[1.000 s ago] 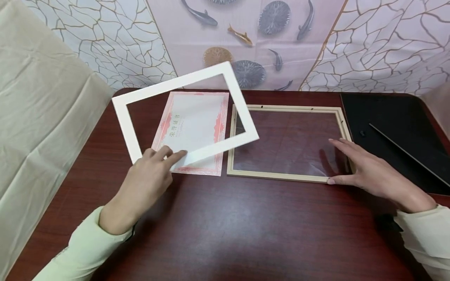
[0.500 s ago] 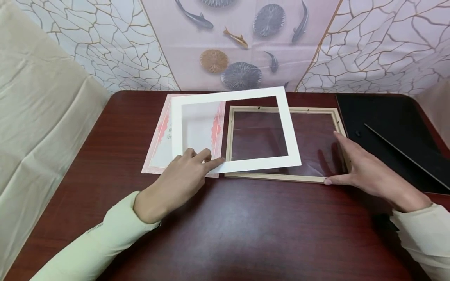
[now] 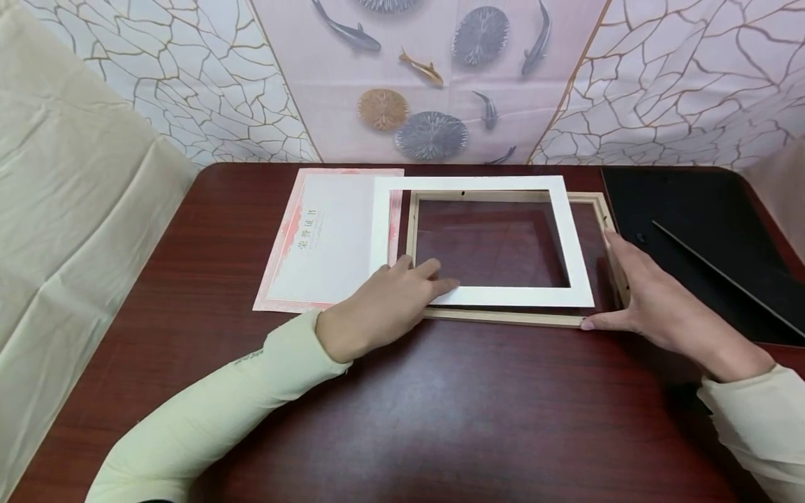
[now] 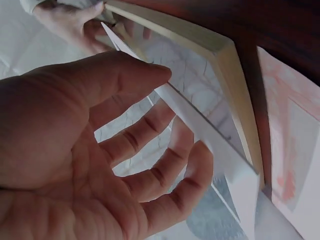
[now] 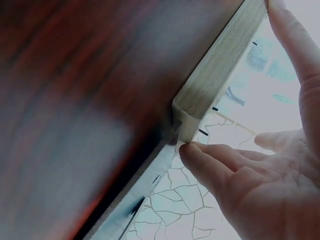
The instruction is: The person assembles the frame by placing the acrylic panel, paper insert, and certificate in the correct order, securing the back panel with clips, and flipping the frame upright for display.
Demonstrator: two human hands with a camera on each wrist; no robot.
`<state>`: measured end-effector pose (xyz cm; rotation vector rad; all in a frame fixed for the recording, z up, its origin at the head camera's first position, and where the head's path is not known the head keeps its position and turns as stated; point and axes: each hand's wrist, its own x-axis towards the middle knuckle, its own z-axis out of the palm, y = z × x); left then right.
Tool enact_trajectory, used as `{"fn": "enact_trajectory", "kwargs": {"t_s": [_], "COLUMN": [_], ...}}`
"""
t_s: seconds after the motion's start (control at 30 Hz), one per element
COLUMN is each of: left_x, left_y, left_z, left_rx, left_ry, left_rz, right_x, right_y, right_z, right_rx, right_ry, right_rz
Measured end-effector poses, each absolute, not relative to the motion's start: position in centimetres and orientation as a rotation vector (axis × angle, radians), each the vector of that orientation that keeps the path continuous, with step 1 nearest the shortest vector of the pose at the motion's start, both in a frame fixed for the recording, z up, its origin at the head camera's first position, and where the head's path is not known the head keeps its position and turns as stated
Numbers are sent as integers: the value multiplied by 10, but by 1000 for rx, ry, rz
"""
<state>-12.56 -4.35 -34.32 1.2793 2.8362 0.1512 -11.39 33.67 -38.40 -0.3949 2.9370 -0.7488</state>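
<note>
The left hand (image 3: 383,307) pinches the near edge of a white mat board (image 3: 575,244), thumb on one face and curled fingers on the other in the left wrist view. This mat board (image 4: 200,122) is tilted above a pale wooden picture frame (image 3: 503,318), overlapping most of it. A clear pane (image 3: 490,237) shows inside the frame. The right hand (image 3: 666,304) touches the frame's right end, its thumb at the near corner and its other fingers fairly straight along the side. In the right wrist view, fingertips touch the wooden frame (image 5: 215,80) near a corner.
A pink-bordered certificate (image 3: 333,223) lies left of the frame, its right part under the mat board. Right of the frame is a black backing board (image 3: 679,192) with a raised flap (image 3: 736,283). A patterned cloth (image 3: 409,84) hangs behind the dark red table (image 3: 478,419).
The left hand has carried the white mat board rightward from above the certificate to above the frame, lowering and levelling it. The right hand has stayed at the frame's right end.
</note>
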Motion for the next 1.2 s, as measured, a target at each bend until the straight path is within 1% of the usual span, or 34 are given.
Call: {"fn": "enact_trajectory", "kwargs": {"t_s": [0.17, 0.57, 0.8, 1.2], "left_x": [-130, -133, -134, -141], "left_y": [-25, 10, 14, 14], "left_z": [-345, -339, -340, -347], "left_rx": [1278, 1274, 1232, 1214], "left_ry": [2756, 2675, 2638, 2585], "left_rz": [71, -20, -4, -20], "right_x": [-114, -112, -112, -112], "right_y": [336, 339, 337, 337], "right_z": [-384, -385, -386, -386], "right_rx": [-366, -415, -445, -416], "right_ry": [2930, 2957, 2977, 2954], "right_rz": [-740, -740, -733, -721]}}
